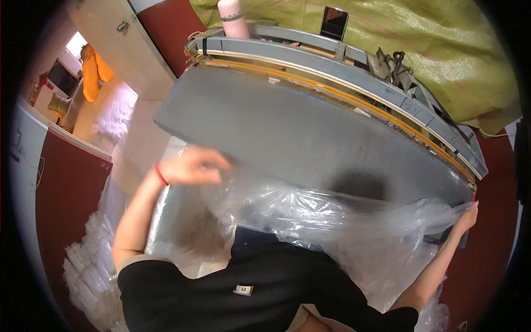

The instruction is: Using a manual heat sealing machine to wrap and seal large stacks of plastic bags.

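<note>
A sheet of clear plastic film [315, 207] stretches across the near edge of a grey worktable [265, 122], bunched and shiny in the middle. At the table's right end my right hand [469, 217] is closed on the gathered edge of the film. My left hand [196, 165], with a red band at the wrist, hovers over the table's near left edge, just off the film's left end. Its fingers are somewhat blurred but look stretched out and apart, with nothing seen between them.
Along the table's far side runs a long metal frame [321, 58] with a yellow strip. A pink bottle [233, 19] stands behind it. Crumpled clear film [91, 271] lies on the floor at left, near an open door [124, 39]. A green-yellow tarp [420, 50] hangs at the back.
</note>
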A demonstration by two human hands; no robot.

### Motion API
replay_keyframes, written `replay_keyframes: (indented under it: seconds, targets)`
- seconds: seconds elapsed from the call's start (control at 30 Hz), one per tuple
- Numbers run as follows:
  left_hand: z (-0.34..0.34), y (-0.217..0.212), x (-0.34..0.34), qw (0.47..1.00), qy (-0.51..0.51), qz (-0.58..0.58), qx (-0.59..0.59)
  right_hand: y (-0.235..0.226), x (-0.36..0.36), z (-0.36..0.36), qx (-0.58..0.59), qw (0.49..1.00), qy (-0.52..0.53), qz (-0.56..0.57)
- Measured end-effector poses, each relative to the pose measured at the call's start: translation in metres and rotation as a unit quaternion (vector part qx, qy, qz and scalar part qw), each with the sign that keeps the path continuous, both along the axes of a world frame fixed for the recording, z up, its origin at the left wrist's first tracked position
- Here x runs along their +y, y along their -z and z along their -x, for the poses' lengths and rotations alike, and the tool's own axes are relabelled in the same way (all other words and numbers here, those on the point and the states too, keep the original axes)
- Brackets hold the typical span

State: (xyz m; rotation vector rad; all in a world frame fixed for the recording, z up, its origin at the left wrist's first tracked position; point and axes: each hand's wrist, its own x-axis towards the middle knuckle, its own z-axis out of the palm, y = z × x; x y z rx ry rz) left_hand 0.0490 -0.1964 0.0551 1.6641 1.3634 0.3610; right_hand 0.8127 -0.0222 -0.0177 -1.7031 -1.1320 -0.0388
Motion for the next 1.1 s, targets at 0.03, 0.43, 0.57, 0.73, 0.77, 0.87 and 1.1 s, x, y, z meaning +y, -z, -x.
replay_keyframes:
  seconds: [0.03, 0.43, 0.57, 0.73, 0.77, 0.87, 1.1]
  targets:
    - [-0.024, 0.027, -0.011, 0.991, 0.097, -0.084, 0.028, 0.002, 0.001, -0.004, 0.045, 0.999, 0.005, -0.010]
    - [0.100, 0.063, -0.048, 0.786, -0.324, -0.363, 0.381, 0.023, 0.019, 0.005, 0.088, 0.995, -0.029, -0.020]
    - [0.179, -0.036, 0.012, 0.716, -0.384, -0.405, 0.420, 0.044, 0.043, 0.009, -0.038, 0.993, -0.044, 0.102]
    - [0.056, -0.086, 0.097, 0.573, -0.347, -0.688, 0.277, 0.035, 0.032, 0.012, -0.120, 0.982, 0.050, 0.136]
    - [0.027, -0.056, 0.098, 0.632, -0.360, -0.647, 0.229, 0.038, 0.025, 0.001, -0.135, 0.977, 0.081, 0.144]
    - [0.040, 0.039, 0.092, 0.833, -0.204, -0.414, 0.304, 0.031, 0.014, 0.008, -0.198, 0.942, 0.169, 0.212]
    - [0.175, 0.107, 0.117, 0.848, -0.224, -0.310, 0.368, 0.048, 0.017, -0.078, -0.291, 0.886, 0.213, 0.291]
